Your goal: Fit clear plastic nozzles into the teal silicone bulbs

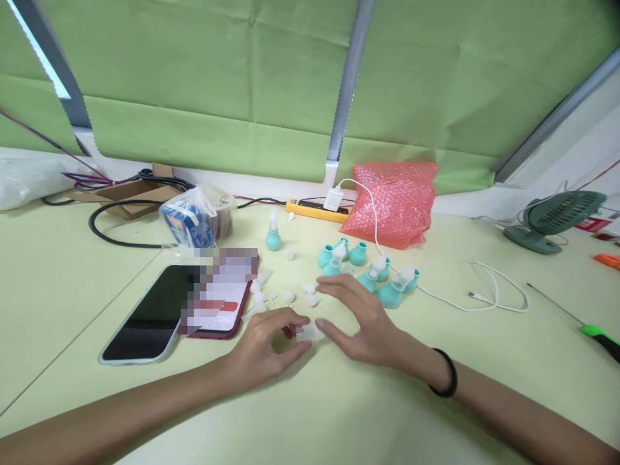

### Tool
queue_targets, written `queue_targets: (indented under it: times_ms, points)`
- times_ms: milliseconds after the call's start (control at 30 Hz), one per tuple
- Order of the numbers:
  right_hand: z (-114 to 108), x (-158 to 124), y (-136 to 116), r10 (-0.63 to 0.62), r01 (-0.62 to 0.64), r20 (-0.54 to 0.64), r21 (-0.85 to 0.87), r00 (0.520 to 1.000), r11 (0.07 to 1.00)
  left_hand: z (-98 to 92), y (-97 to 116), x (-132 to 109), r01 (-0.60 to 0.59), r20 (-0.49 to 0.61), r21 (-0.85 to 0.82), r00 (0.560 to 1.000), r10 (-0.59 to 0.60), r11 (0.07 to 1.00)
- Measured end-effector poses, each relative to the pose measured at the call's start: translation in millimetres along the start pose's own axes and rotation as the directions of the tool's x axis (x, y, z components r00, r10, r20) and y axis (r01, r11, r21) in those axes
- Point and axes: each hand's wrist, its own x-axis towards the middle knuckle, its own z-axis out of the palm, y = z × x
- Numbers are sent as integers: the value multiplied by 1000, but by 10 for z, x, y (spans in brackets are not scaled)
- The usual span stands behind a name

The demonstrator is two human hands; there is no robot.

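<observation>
A small clear plastic piece (308, 332), tube-like, sits at the curled fingertips of my left hand (264, 343). The thumb of my right hand (362, 321) is at the other end of that piece; its fingers are stretched and apart from the thumb. Just beyond my hands lie several small white translucent tips (289, 296) and clear pieces. Behind my right hand stand several teal rubber bulbs (390, 294), some with clear nozzles fitted and some with bare openings. One more teal bulb (273, 239) with a clear nozzle stands upright farther back, beside a small white cap (289, 252).
Two phones, a dark one (150, 316) and a red-cased one (220, 303), lie at left. Behind them are a bagged blue package (191, 219) and a cardboard box (130, 197). A power strip (314, 210), pink bubble wrap (394, 203), white cable (455, 307), fan (557, 216) and screwdriver (598, 339) are also there.
</observation>
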Motion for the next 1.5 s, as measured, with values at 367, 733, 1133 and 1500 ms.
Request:
queue_targets:
  times_ms: [367,733,1133,1500]
  points:
    - [174,1110,184,461,72,449,-772,766,632,12,-37,-39,-15,17,13,1000,14,1000]
    - [368,1160,294,498,71,440,-799,747,598,-6,-27,-20,86,-29,47,996,-84,995]
    - [-641,506,-325,296,-37,486,-473,822,880,-29,-19,-45,79,-45,6,996,-79,997]
    - [118,-330,11,260,-290,167,188,951,938,-17,4,-75,152,-143,-25,978,-155,988]
